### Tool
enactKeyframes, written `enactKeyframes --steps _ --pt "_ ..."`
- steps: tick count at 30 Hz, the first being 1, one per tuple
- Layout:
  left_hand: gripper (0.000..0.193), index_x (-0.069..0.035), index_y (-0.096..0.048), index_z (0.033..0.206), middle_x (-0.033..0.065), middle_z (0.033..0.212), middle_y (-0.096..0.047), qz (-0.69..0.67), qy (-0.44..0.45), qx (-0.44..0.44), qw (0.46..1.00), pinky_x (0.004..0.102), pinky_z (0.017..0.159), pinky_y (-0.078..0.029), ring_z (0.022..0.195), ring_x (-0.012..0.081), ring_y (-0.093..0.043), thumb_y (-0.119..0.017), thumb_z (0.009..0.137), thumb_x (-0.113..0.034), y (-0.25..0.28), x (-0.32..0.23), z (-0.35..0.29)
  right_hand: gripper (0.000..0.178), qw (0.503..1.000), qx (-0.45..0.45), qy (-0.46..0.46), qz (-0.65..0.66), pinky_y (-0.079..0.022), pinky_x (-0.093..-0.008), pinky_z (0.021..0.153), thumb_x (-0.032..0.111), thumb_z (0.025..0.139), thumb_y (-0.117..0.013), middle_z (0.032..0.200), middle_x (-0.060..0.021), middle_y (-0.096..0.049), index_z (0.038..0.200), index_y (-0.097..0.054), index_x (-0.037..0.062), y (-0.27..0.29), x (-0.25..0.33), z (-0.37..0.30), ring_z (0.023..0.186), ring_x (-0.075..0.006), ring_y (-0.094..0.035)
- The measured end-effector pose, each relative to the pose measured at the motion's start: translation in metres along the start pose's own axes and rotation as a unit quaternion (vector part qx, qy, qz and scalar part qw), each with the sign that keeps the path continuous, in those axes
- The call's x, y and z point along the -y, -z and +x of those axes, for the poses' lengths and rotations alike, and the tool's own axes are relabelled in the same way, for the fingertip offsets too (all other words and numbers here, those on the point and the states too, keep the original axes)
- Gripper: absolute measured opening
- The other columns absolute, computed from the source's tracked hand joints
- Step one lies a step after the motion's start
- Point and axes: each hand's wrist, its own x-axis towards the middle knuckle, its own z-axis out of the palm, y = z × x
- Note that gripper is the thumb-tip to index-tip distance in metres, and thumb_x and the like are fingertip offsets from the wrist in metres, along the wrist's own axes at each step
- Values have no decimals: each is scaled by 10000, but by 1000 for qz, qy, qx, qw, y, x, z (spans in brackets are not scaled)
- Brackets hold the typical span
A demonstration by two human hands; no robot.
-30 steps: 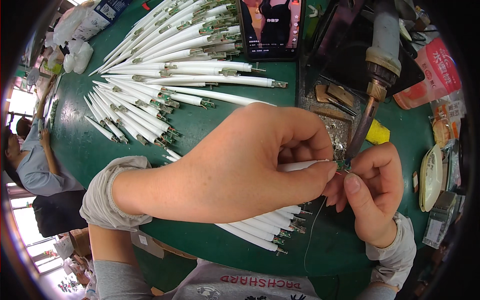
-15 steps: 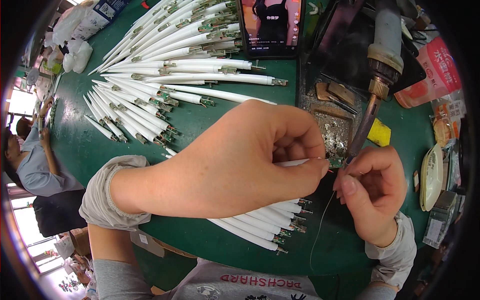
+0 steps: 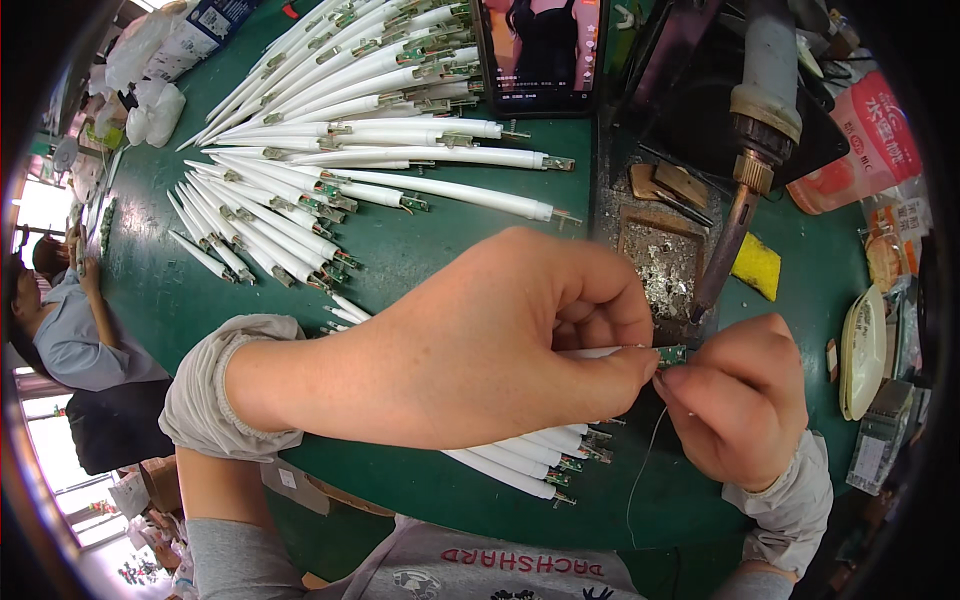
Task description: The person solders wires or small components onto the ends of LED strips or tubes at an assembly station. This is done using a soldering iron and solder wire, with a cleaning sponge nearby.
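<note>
My left hand (image 3: 500, 340) is closed round a white pen-shaped tube, mostly hidden by the fingers. Its small green circuit board (image 3: 673, 354) sticks out past my thumb and index finger. Close against that board, my right hand (image 3: 745, 405) is pinched on a thin wire (image 3: 640, 465), which looks like solder and hangs down toward the table edge. Just above the board, the tip of a soldering iron (image 3: 737, 225) points down, apart from it. Several more white tubes (image 3: 500, 470) with board ends lie under my left wrist.
Many white tubes (image 3: 440, 190) fan across the green table (image 3: 150, 250). A phone (image 3: 545, 100) lies at the far side. Beside the iron are a metal tray with solder scraps (image 3: 665, 275) and a yellow sponge (image 3: 757, 266). A pink package (image 3: 860, 150) lies right; another person (image 3: 75, 330) sits left.
The board end has dropped slightly, away from the iron's tip. My right hand has turned and closed in, its fingertips now by the board. The iron shifted a little.
</note>
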Motion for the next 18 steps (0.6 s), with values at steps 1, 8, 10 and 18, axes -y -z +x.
enactKeyframes --steps 1,8,10,18 --pt "76 18 -606 899 -14 787 -587 -5 9 5 1000 177 625 -413 727 25 -514 -643 835 1 0 0 1 400 1000 1 -1 -1 -434 -293 551 13 573 -721 867 -81 -559 966 -649 0 -1 0 -1 666 -214 -530" --pt "102 22 -594 933 -8 823 -588 26 7 10 1000 172 622 -419 748 27 -519 -636 840 8 -2 0 -3 434 998 1 39 -52 -426 -299 529 53 538 -688 868 -86 -549 966 -654 -12 1 3 -4 680 -213 -514" --pt "107 22 -586 941 -2 851 -588 44 -3 1 999 174 628 -425 775 28 -520 -629 843 15 -4 1 -4 429 998 0 46 -50 -425 -300 528 54 544 -689 871 -86 -549 966 -652 -15 0 3 -4 682 -212 -511" --pt "100 26 -576 958 8 851 -582 52 -2 21 998 193 662 -427 796 43 -515 -613 865 12 -2 -2 -5 400 997 11 55 -49 -421 -297 530 55 572 -692 867 -83 -547 965 -647 -9 1 2 -4 675 -211 -506"
